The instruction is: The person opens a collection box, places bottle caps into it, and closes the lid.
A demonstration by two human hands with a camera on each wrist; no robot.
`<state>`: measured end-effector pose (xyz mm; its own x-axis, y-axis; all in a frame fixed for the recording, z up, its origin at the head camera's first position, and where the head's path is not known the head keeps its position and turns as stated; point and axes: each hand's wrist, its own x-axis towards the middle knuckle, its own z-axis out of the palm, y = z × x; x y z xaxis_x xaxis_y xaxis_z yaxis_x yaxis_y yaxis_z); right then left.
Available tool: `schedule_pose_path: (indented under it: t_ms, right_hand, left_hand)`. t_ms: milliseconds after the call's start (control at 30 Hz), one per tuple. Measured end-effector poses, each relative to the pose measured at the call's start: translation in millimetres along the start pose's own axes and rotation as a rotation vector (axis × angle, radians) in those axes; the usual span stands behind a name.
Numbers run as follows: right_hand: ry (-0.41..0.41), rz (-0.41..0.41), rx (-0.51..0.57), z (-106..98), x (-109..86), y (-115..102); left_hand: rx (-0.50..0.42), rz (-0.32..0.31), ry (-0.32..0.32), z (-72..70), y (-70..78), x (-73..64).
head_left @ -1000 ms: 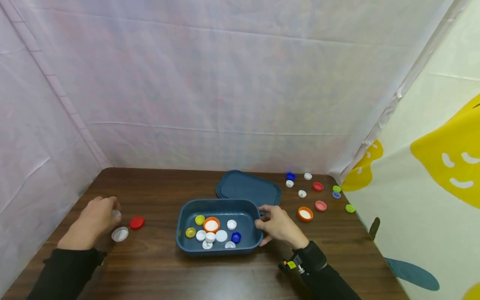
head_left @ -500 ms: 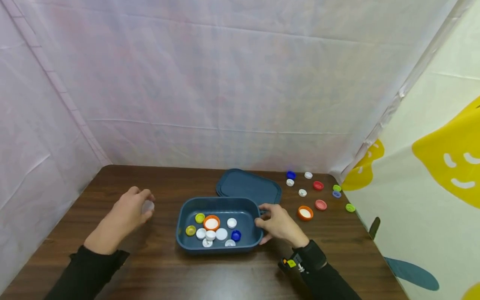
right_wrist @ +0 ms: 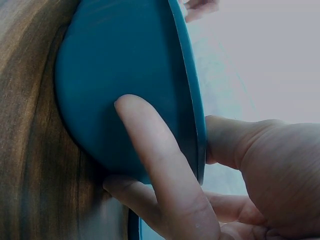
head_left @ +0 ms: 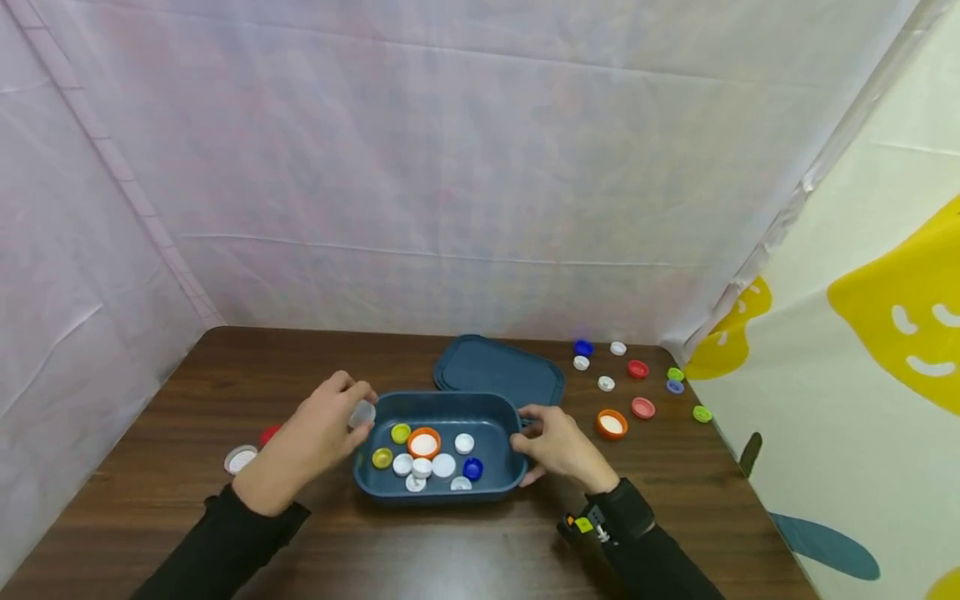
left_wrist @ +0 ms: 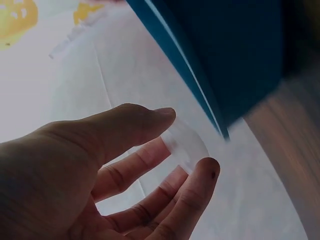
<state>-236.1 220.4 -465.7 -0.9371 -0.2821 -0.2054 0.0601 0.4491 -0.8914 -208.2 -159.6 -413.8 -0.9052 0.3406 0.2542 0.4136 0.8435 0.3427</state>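
A translucent white bottle cap [left_wrist: 186, 145] is pinched between the thumb and fingers of my left hand [head_left: 318, 433], close by the left rim of a dark blue box [head_left: 390, 492]. Inside the box lie several caps: white, yellow, blue, and an orange cap [head_left: 424, 443] with a white centre. My right hand [head_left: 562, 448] grips the box's right end, thumb at the rim and fingers against the outer wall [right_wrist: 115, 65].
Behind the box lies its dark blue lid [head_left: 498, 375]. Several loose caps are spread at the right, among them an orange cap [head_left: 612, 425]. A white cap [head_left: 240, 459] and a partly hidden red cap [head_left: 269, 433] lie at the left.
My left hand has carried the translucent cap from the table's left side rightward to the box's left rim. My right hand has kept its grip on the box.
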Motion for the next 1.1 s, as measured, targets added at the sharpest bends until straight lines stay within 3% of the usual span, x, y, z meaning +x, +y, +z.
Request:
schedule_pose_path:
  t_ms: [233,467,667,867,1100]
  right_hand:
    - [-0.002,-0.002,0.005,0,0.3,0]
    - [0.007,0.002,0.003,-2,0.3,0]
    - [0.002,0.005,-0.002,-1,1.0,2]
    - [0.012,0.004,-0.004,-1,0.6,1]
    - [0.006,0.001,0.000,1,1.1,1]
  left_hand:
    - [-0.018,0.008,-0.114,21.5,28.2,8.9]
    - [-0.034,0.115,-0.116,40.7,43.2,9.8]
    - [0.014,0.153,-0.096,41.0,41.8,4.8]
    - [0.060,0.093,-0.095,31.7,39.2,6.5]
    - [0.055,-0.016,-0.146,17.1,28.3,6.3]
